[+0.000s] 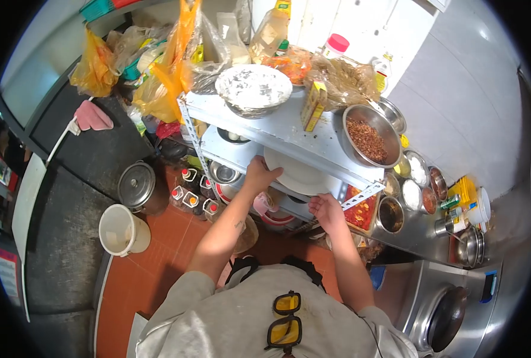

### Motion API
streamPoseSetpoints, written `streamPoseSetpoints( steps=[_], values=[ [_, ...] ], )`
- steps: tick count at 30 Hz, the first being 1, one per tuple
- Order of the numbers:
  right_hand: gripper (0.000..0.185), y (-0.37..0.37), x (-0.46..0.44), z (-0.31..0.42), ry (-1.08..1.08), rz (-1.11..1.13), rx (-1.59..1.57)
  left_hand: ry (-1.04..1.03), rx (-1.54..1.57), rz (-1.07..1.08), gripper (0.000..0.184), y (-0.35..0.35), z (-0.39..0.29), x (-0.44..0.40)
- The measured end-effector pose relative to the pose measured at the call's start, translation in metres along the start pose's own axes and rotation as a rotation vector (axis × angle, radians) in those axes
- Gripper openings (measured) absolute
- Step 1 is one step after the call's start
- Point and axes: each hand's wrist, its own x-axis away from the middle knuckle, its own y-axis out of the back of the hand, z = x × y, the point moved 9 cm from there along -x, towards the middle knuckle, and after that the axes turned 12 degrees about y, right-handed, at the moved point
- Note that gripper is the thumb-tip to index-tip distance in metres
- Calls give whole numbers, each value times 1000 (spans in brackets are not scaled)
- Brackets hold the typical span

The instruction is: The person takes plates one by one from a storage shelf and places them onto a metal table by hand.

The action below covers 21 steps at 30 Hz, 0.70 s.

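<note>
A large white plate (298, 174) lies on the middle shelf of the metal rack, partly hidden under the top shelf. My left hand (260, 175) is closed on its left edge, with the thumb over the rim. Close to the plate's front right edge is my right hand (327, 211), palm turned up and fingers loosely curled, holding nothing that I can see. Whether its fingertips touch the rim I cannot tell. Left of the plate, a bowl with white round items (234, 137) sits on the same shelf.
The rack's top shelf (283, 134) carries a white-dusted bowl (253, 86), a yellow box (315, 106) and a steel bowl of reddish-brown pieces (370, 138). Several seasoning bowls stand right of the rack. On the floor at left are bottles (191, 200), a lidded pot (139, 186) and a white bucket (122, 230).
</note>
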Motion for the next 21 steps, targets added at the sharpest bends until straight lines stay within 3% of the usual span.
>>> streamPoseSetpoints(
  steps=[11, 21],
  values=[
    [10, -25, 37, -9, 16, 51, 222, -50, 235, -20, 53, 44, 4, 86],
    [16, -55, 60, -33, -44, 405, 472, 50, 351, -358, 53, 80, 73, 179]
  ],
)
